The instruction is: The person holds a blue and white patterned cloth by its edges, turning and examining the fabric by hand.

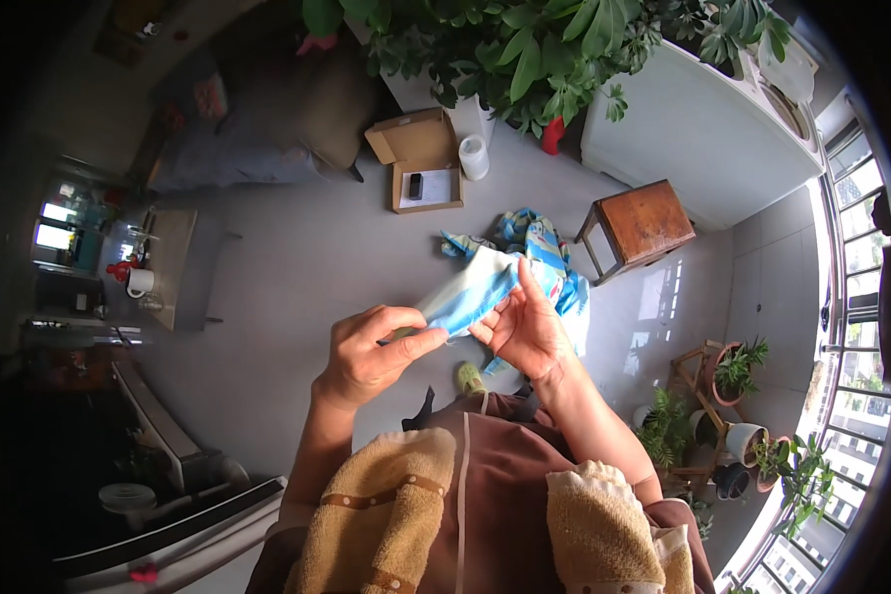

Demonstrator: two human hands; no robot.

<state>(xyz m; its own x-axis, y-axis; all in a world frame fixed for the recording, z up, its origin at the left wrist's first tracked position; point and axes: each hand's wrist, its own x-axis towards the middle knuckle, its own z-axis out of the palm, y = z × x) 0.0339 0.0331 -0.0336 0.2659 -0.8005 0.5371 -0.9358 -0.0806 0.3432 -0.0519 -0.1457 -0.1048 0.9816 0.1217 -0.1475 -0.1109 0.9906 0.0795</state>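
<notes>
In the head view, the one feed I have, I find the cloth [485, 277], patterned in blue, white and pale green, stretched between the two hands, while the rest of it trails to the grey floor [297, 267] and bunches up there, left of the wooden stool [653, 230]. The left hand [364, 348] has the near-left end pinched between thumb and fingers, presumably because a light grip like that keeps a thin edge straight without crushing it. The right hand [533, 332] is about half open, palm showing, thumb stretched away and fingers loosely curled against the cloth; I can't tell whether they grip it. From here it reads as support, keeping that stretch spread toward my camera. The pile below probably takes most of the weight, which would let such slight holds do.

Farther off, the cardboard box [406, 139] sits with its lid up and a small dark object [416, 185] inside, beside a white cylinder [473, 158], well apart from both hands.
</notes>
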